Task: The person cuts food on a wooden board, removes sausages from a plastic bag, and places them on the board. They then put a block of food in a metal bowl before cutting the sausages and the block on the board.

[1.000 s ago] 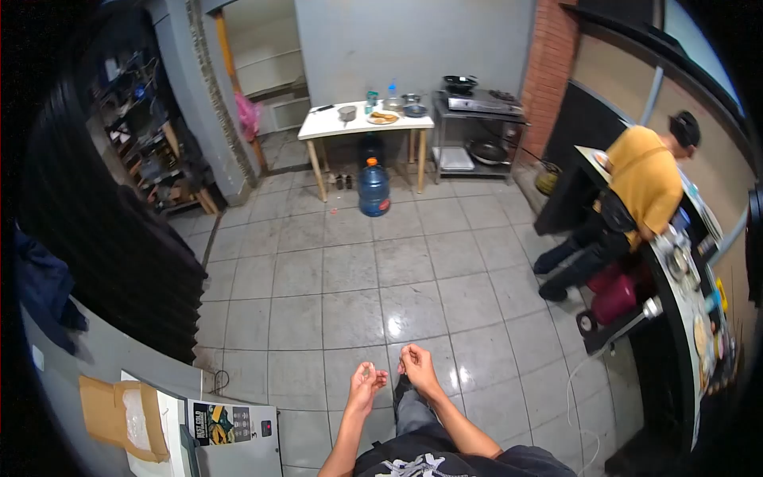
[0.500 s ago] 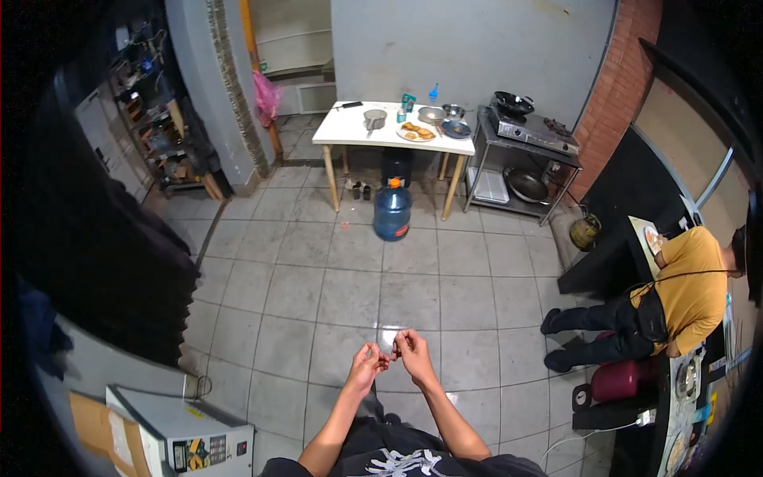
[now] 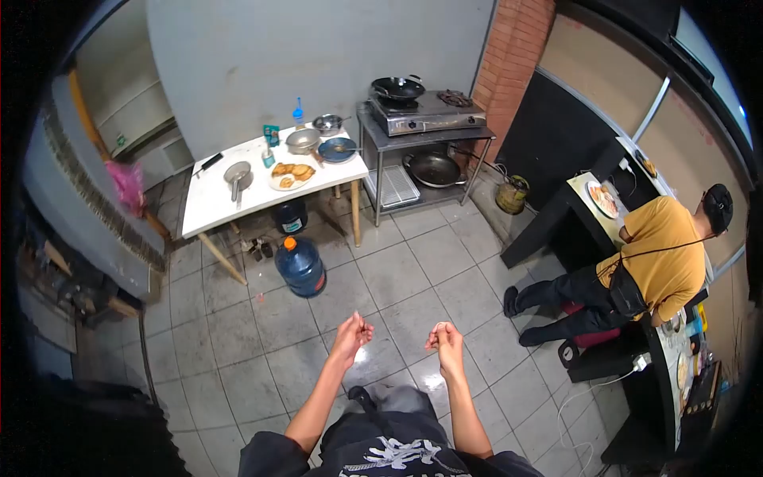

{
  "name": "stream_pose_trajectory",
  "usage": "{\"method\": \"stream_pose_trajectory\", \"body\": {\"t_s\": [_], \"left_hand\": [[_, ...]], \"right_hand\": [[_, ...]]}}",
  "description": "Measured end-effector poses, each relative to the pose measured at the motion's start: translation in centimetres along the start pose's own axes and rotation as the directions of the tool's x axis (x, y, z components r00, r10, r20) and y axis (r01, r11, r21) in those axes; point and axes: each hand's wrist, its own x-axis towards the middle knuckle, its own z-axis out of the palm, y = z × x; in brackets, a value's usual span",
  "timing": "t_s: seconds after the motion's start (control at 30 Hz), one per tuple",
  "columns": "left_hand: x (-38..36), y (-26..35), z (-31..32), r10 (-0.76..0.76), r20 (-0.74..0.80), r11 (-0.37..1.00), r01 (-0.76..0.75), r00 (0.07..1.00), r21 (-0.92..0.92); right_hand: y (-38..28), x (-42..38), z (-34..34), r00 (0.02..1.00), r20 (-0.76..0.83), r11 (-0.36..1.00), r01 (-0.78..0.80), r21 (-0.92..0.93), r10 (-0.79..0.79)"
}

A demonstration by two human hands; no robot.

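Note:
My left hand (image 3: 350, 335) is held out in front of my body above the tiled floor, its fingers loosely curled in and nothing visible in them. Level with it, a short gap to the right, is my right hand (image 3: 447, 345), closed with the fingers bent toward the thumb; no object shows in it. Neither hand touches anything. The nearest thing ahead is a large blue water jug (image 3: 300, 269) with an orange cap, standing on the floor.
Ahead left, a white table (image 3: 214, 199) bears a saucepan (image 3: 237, 174), a plate of fried food (image 3: 291, 175) and bowls. A gas stove (image 3: 429, 113) with a wok (image 3: 398, 87) stands on a metal rack. At right, a person in a yellow shirt (image 3: 661, 246) works at a counter.
My hands have moved apart from their close position near each other. My view has turned right, so the table and jug now sit further left and nearer.

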Motion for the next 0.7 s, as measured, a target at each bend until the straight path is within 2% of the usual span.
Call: {"method": "stream_pose_trajectory", "body": {"t_s": [0.07, 0.23, 0.33, 0.37, 0.47, 0.7], "left_hand": [[3.1, 2.8, 1.1, -0.001, -0.025, 1.0, 0.001, 1.0, 0.024], [10.9, 4.1, 0.3, -0.077, 0.031, 0.997, 0.078, 0.997, -0.016], [15.9, 5.6, -0.8, -0.125, 0.063, 0.992, 0.126, 0.99, -0.01], [18.0, 6.6, -1.2, -0.097, 0.043, 0.995, 0.098, 0.994, -0.021], [23.5, 9.4, -1.8, -0.138, -0.089, 0.99, 0.135, 0.986, -0.043], [32.8, 18.5, -1.8, 0.039, -0.26, 0.998, -0.052, 0.965, -0.043]], "right_hand": [[0.2, 3.0, 0.6, 0.998, -0.069, 0.999, 0.011, 0.049, -0.008], [1.0, 12.2, 3.8, 0.999, -0.04, 0.998, -0.029, 0.064, 0.032], [1.4, 20.2, 6.6, 0.996, 0.09, 0.999, -0.033, 0.041, 0.029], [1.7, 23.5, 7.6, 0.992, 0.125, 0.999, -0.032, 0.038, 0.027], [1.1, 32.3, 10.9, 0.971, 0.235, 0.998, -0.046, -0.036, 0.053], [-3.0, 49.2, 19.0, 0.806, 0.581, 0.988, -0.029, -0.149, 0.112]]}}
